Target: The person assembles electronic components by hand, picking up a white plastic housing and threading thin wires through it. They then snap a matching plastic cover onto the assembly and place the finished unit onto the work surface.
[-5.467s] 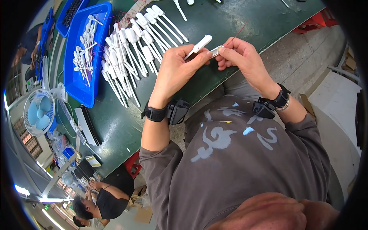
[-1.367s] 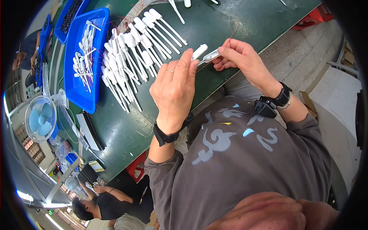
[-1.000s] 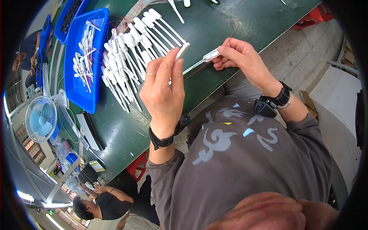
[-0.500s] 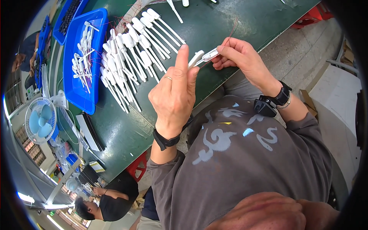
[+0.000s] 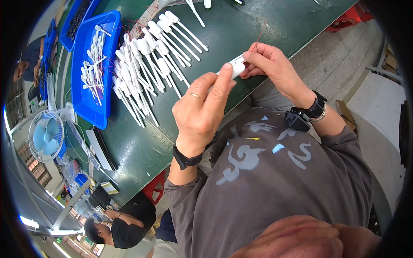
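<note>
Over the table's near edge, my left hand (image 5: 200, 114) and right hand (image 5: 275, 69) meet at one small white plastic housing (image 5: 237, 59). A rounded white cover (image 5: 238, 70) lies against its side, with my left thumb and forefinger pressed on it. The fingers of my right hand pinch the other end of the housing, where thin red wires (image 5: 263, 31) stick out. Most of its stem is hidden by my left hand. To the left lie several white paddle-shaped pieces (image 5: 144, 46) with long stems, heaped side by side on the green table (image 5: 232, 32).
A blue tray (image 5: 88, 109) with smaller white parts and red wires stands left of the heap. Another blue tray (image 5: 64, 36) of dark parts is behind it. A small fan (image 5: 46, 134) sits farther left. A co-worker in black (image 5: 133, 221) is at lower left.
My left hand has moved slightly right, its raised forefinger coming down. The cover, held apart at an angle before, is now against the housing. My right hand has stayed in place.
</note>
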Motion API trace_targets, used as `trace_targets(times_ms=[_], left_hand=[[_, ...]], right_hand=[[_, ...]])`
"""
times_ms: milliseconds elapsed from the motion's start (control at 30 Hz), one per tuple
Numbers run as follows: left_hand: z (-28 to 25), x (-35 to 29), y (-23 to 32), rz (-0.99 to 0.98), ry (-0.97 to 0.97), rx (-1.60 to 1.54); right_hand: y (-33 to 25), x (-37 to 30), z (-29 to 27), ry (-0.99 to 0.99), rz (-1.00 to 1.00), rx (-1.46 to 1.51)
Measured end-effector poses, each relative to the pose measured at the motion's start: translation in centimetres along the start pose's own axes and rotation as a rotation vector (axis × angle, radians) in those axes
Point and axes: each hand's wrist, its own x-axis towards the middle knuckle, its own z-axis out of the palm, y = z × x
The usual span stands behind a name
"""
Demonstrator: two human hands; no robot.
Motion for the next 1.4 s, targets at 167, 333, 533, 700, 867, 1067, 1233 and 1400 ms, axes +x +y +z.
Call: trace_targets(times_ms=[167,333,533,700,867,1067,1233,1400], left_hand=[[1.1,-0.7,-0.3,0.178,-0.089,0.054],[2.5,-0.9,-0.6,0.164,-0.057,0.106],[3.1,-0.9,-1.2,0.073,0.010,0.067],[3.4,-0.9,-1.0,0.000,0.014,0.002],[3.4,-0.9,-0.8,-0.109,-0.017,-0.123],[3.1,-0.6,-0.5,-0.228,-0.031,-0.220],[3.1,-0.7,-0.6,-0.230,-0.039,-0.223],[3.1,-0.8,-0.8,-0.213,-0.036,-0.213]], right_hand=[[0.1,0.1,0.1,0.004,-0.004,0.006],[0.3,0.0,-0.1,-0.001,-0.005,0.060],[0.0,-0.2,-0.2,-0.055,0.037,0.108],[0.2,-0.3,-0.1,-0.088,0.040,0.132],[0.2,-0.6,0.0,-0.119,0.018,0.132],[0.4,-0.6,0.0,-0.147,-0.040,0.124],[0.6,-0.5,0.0,-0.157,-0.068,0.089],[0.6,-0.6,0.1,-0.164,-0.087,0.055]])
